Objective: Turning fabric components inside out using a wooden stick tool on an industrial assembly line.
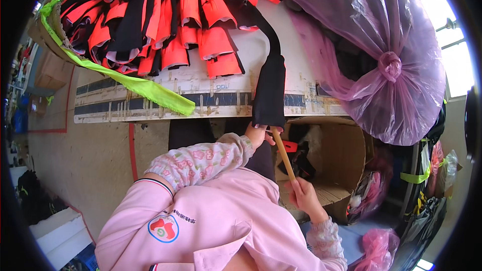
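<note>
Here's the white table (218, 86) stretching across, loaded at the back with a heap of orange-and-black fabric pieces (165, 25), a knotted purple bag (416, 90) bulging at its right. Below the edge sits an open cardboard box (341, 155); a lime strip (135, 83) trails over the tabletop. And centre stage, 1 black fabric piece (269, 93) hangs just over the front edge, a wooden stick (285, 158) meeting its lower end! The right hand (305, 194) has its fingers clamped round that stick; the left hand (257, 135) is at the fabric's lower end, partly hidden, its grip impossible to tell.
</note>
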Demonstrator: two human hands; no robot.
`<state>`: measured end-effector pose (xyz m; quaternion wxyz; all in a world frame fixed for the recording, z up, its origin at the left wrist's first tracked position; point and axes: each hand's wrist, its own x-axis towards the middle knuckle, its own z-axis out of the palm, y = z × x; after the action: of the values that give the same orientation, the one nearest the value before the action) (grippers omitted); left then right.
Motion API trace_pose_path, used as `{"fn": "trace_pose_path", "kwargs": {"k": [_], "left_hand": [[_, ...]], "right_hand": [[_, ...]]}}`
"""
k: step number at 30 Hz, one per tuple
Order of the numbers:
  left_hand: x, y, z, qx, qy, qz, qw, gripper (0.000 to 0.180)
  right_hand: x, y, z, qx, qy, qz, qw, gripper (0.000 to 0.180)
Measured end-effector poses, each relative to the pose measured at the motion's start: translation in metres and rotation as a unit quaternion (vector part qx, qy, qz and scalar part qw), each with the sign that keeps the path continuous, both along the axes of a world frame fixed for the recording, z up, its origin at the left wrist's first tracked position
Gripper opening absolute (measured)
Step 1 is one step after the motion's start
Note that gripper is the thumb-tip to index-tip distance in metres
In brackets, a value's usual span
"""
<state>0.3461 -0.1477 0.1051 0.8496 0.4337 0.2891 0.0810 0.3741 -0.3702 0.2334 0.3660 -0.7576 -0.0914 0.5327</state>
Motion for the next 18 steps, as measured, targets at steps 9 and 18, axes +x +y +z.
{"fn": "trace_pose_path", "kwargs": {"k": [9, 18], "left_hand": [[0.008, -0.008, -0.019, 0.012, 0.058, 0.047, 0.997, 0.029], [0.003, 0.003, -0.013, 0.023, 0.082, -0.061, 0.995, 0.037]], "right_hand": [[0.028, 0.123, -0.059, 0.090, 0.097, -0.095, 0.987, 0.032], [0.042, 0.077, -0.046, 0.058, -0.036, 0.048, 0.997, 0.034]]}}
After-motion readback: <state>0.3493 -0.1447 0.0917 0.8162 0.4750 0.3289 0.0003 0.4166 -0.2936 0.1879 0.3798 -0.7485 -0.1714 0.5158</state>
